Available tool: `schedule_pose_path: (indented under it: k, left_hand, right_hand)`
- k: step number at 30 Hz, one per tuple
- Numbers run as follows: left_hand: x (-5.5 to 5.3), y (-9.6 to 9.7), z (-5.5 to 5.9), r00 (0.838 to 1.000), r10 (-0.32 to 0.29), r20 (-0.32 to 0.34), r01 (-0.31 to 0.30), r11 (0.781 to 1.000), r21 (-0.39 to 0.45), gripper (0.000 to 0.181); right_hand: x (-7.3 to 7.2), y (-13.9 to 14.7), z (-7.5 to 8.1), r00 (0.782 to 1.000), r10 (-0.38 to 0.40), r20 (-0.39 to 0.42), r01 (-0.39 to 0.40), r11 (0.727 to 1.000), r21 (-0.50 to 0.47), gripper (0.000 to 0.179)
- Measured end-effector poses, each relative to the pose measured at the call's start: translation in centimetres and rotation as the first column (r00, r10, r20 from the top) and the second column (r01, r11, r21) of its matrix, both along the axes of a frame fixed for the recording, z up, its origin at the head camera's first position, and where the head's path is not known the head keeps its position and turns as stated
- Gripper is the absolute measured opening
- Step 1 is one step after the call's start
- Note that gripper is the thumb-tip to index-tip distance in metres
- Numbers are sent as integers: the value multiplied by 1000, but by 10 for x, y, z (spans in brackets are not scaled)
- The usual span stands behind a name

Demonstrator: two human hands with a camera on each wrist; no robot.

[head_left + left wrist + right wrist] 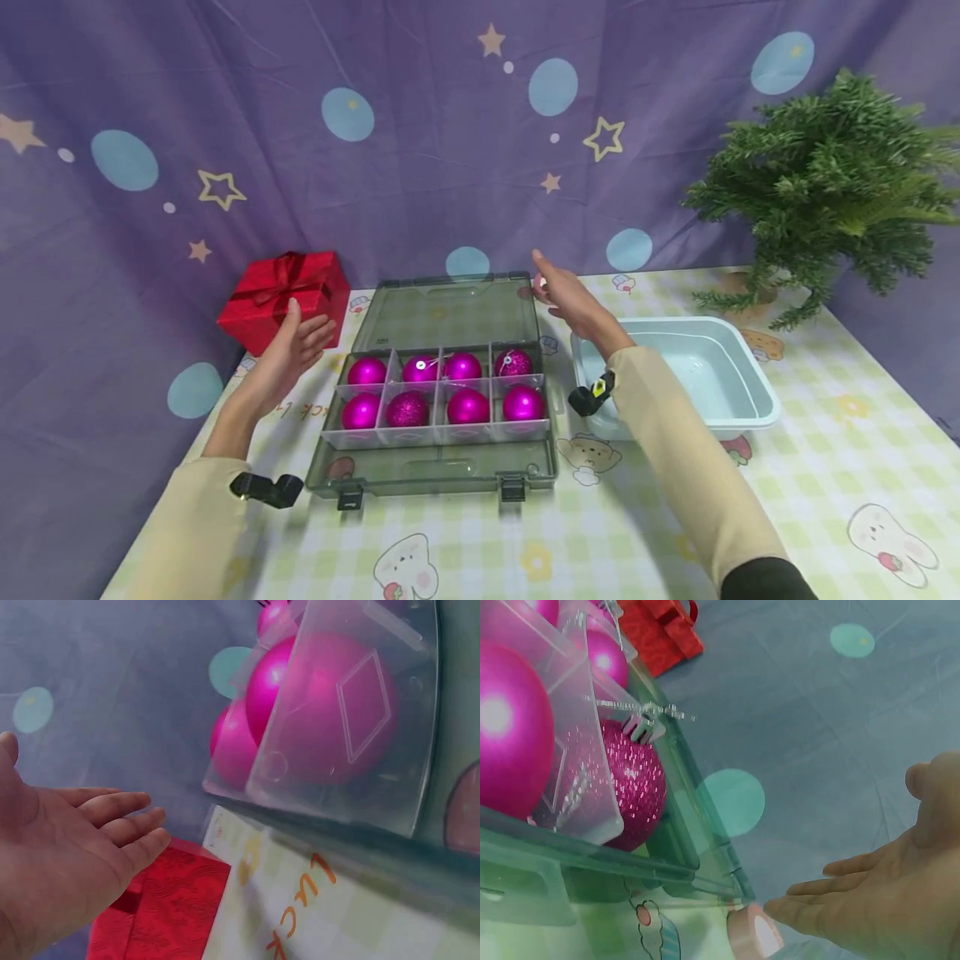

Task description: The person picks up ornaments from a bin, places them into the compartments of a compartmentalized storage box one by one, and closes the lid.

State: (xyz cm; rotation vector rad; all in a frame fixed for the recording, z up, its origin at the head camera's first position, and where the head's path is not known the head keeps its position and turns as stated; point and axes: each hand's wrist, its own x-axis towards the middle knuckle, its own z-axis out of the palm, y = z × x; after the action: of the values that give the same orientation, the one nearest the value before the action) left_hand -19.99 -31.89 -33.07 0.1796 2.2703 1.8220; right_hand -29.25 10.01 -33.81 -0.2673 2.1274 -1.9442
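Observation:
An opened grey-green plastic case (442, 471) lies on the table, its lid (457, 312) folded back. In its divided tray sit several magenta Christmas baubles (467, 406), some smooth and some glittery; a glittery bauble (634, 784) with a silver cap shows in the right wrist view. My left hand (300, 346) hovers left of the case with fingers extended, holding nothing; its palm (67, 862) shows in the left wrist view. Beyond the case's right side, my right hand (573, 300) is held out, fingers straight and nothing in it, near the blue basin.
A red gift box (281, 304) with a bow stands at the back left. To the right is a pale blue basin (765, 408), and behind it a small artificial Christmas tree (817, 183). A purple patterned curtain (435, 183) hangs behind the checked table.

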Motion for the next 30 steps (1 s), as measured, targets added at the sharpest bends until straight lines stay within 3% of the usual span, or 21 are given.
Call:
schedule_pose_path:
  k: [7, 17, 26, 30]
  left_hand:
    - [-25, 4, -15, 996, -17, 88, 10, 997, 75, 105]
    - [-47, 5, -25, 995, -5, 102, -4, 996, 90, 109]
    - [-57, 8, -33, 990, 4, 139, -13, 998, 61, 107]
    - [-61, 11, -36, 989, 1, 146, -12, 997, 70, 109]
  right_hand:
    - [-6, 2, -3, 999, 16, 52, -16, 1000, -4, 62]
    - [-19, -6, -9, 992, -26, 124, 25, 1000, 10, 66]
    - [-26, -18, -13, 972, 23, 232, -30, 999, 27, 79]
    - [-30, -21, -16, 970, 6, 243, -11, 1000, 18, 79]
